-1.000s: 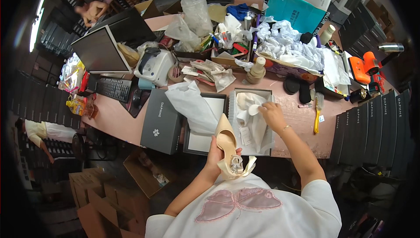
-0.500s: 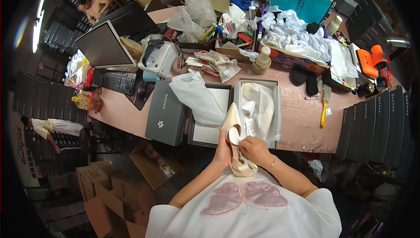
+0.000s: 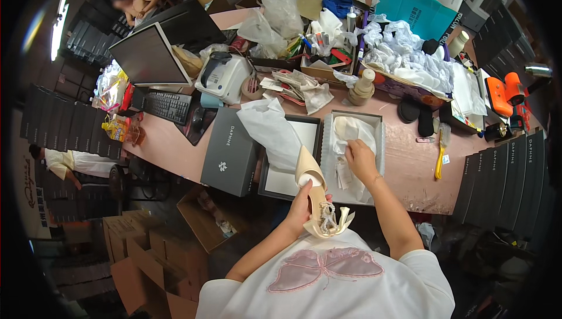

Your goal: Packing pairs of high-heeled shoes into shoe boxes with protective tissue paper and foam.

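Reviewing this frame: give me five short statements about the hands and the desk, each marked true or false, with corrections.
1. The left grip holds the cream shoe. True.
2. The right grip holds the cream shoe too. False: the right grip is over the pale-lined box.
3. The shoe's toe points away from the person. True.
4. The keyboard lies right of the white machine. False: the keyboard lies left of it.
5. The yellow-handled brush lies right of the pale-lined box. True.

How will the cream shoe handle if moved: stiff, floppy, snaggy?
The cream shoe is probably stiff: the left hand grips it midway, and the pointed toe extends beyond without drooping. Its sparkling ornament might snag on the white tissue, since its surface looks beaded.
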`<state>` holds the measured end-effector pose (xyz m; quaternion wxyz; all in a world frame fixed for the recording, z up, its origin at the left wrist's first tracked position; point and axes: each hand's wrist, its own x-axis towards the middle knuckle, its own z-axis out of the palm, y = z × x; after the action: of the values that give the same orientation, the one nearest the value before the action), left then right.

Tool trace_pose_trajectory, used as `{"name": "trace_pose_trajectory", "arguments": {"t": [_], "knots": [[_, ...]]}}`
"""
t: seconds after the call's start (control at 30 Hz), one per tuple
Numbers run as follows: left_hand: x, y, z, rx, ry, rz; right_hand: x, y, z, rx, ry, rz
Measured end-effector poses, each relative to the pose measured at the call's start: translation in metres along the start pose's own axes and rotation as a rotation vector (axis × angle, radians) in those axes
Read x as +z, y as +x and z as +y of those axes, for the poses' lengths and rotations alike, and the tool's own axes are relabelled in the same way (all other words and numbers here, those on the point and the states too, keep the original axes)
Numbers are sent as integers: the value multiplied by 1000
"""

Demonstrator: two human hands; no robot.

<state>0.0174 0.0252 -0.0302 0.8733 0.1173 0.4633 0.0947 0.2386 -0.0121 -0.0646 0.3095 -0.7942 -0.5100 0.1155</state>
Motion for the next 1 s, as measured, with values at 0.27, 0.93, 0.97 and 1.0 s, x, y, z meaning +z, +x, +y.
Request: {"name": "trace_pose_trajectory", "arguments": {"t": [0.27, 0.93, 0.97, 1.0], "knots": [[30, -17, -17, 71, -113, -151, 7, -35, -80, -104, 38, -208], [3, 7, -7, 75, -152, -160, 1, -44, -80, -266, 220, -254], [4, 3, -10, 70, -127, -127, 7, -46, -81, -341, 109, -161], [4, 0, -14, 65, -103, -93, 8, -49, -81, -320, 98, -158]]}}
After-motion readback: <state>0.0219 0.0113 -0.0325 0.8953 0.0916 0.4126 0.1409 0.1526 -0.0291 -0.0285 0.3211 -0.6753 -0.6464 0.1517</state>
